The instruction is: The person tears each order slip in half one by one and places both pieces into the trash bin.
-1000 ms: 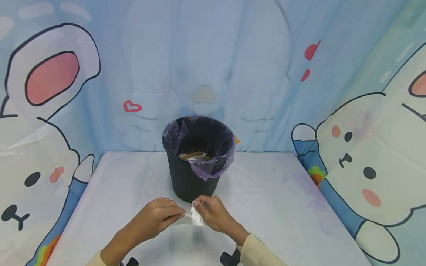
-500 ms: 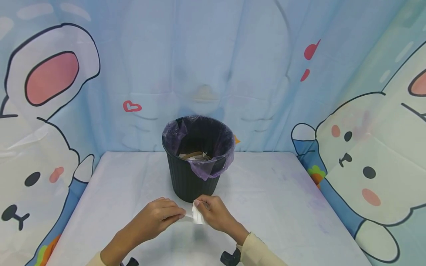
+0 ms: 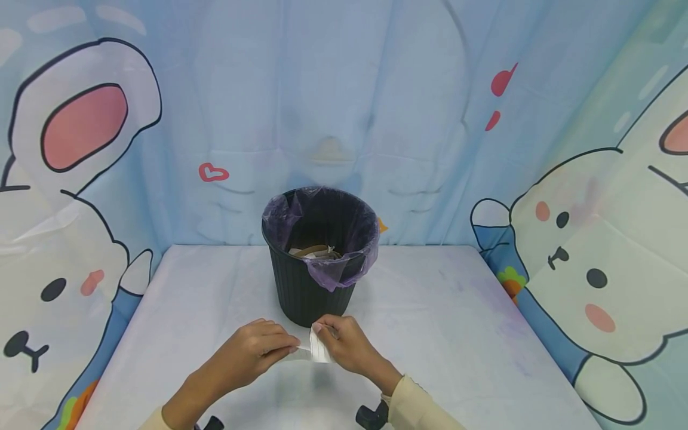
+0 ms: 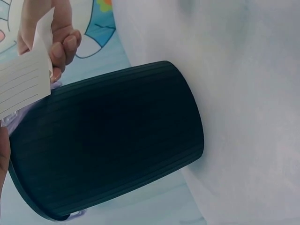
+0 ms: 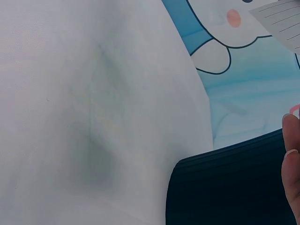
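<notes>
A piece of white lined paper (image 3: 321,347) is stretched between my two hands in front of the bin. My left hand (image 3: 251,351) pinches its left end between thumb and fingers. My right hand (image 3: 350,347) pinches the upper right part, near a fold. In the left wrist view the ruled lines of the paper (image 4: 23,82) show, with a flap standing up by the fingers of my right hand (image 4: 63,49). Only part of the paper (image 5: 281,23) and a few fingertips (image 5: 291,164) come into the right wrist view.
A black ribbed bin (image 3: 301,292) with a purple liner (image 3: 344,272) stands just beyond my hands. Cardboard-like scraps (image 3: 314,252) lie inside it. Beneath is a table with a white cloth (image 3: 441,334), and a cartoon curtain (image 3: 419,107) surrounds it.
The paper strip between my hands looks narrower than a second ago, and the part at my right hand has shifted very slightly. Both hands otherwise hold their places.
</notes>
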The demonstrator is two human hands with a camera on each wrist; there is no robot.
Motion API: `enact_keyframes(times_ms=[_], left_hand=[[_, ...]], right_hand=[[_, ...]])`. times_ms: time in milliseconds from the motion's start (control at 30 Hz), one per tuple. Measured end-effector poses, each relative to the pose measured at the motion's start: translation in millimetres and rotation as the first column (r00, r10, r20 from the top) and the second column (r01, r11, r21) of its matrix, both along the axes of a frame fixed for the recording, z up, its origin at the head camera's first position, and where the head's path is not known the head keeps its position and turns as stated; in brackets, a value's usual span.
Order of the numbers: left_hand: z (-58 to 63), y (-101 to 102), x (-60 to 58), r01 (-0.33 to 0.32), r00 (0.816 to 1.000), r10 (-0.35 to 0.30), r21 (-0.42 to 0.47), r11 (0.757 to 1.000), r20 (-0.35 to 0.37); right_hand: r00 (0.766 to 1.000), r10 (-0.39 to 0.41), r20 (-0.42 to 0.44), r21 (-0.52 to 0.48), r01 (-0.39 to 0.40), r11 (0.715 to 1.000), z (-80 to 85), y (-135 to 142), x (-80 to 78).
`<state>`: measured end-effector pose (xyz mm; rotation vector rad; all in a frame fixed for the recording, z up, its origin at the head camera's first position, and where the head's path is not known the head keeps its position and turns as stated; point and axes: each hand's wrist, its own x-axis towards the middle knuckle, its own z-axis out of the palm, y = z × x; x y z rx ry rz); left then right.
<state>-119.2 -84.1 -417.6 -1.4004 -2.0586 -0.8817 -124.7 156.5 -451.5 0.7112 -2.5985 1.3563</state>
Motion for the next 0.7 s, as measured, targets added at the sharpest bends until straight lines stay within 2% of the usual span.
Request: enact_keyframes(times_ms=[267,700], left_hand=[[0.1,-0.1,0.9,0.003,1.0,-0.003,0.001,1.0,0.006],[3.0,0.3,2.3,0.035,0.999,-0.034,0.029,0.999,-0.034]], right_hand=[[1.0,-0.008,0.016,0.002,0.008,1.0,-0.4,0.0,1.1],[1.0,-0.011,0.006,0.014,0.011,1.0,-4.1,0.8,0.4]])
